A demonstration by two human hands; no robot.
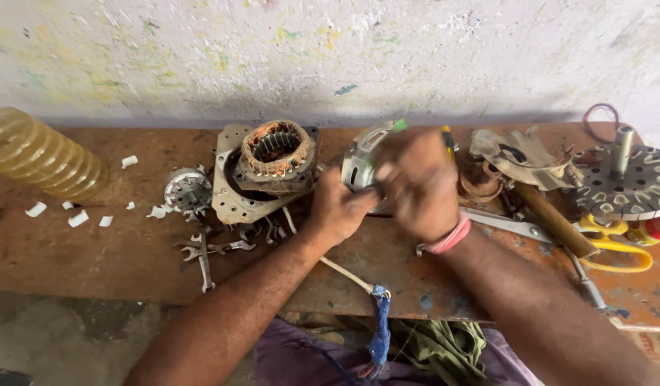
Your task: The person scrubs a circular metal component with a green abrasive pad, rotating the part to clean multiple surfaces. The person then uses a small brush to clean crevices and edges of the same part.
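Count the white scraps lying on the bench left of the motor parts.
7, maybe more hidden: one near the hose, four at the left, two beside the rotor.

The workbench (94,250) is rusty orange-brown with dark stains and a few blue-grey patches towards its near right edge. Behind it, the wall (330,50) is off-white, speckled with faint yellow, green and blue flecks. On the workbench's far left lies a translucent amber ribbed hose (37,154), with small white scraps (78,218) scattered in front of it. Near the middle, the stator (276,150) shows coppery-brown windings on a dull grey plate (233,193). The motor housing (362,161) is silver-grey with a green tip. The right hand's (415,186) wrist carries a pink band (451,236). At the workbench's right end are yellow-handled scissors (616,246), and blue tape (380,322) wraps a white cable (344,271).
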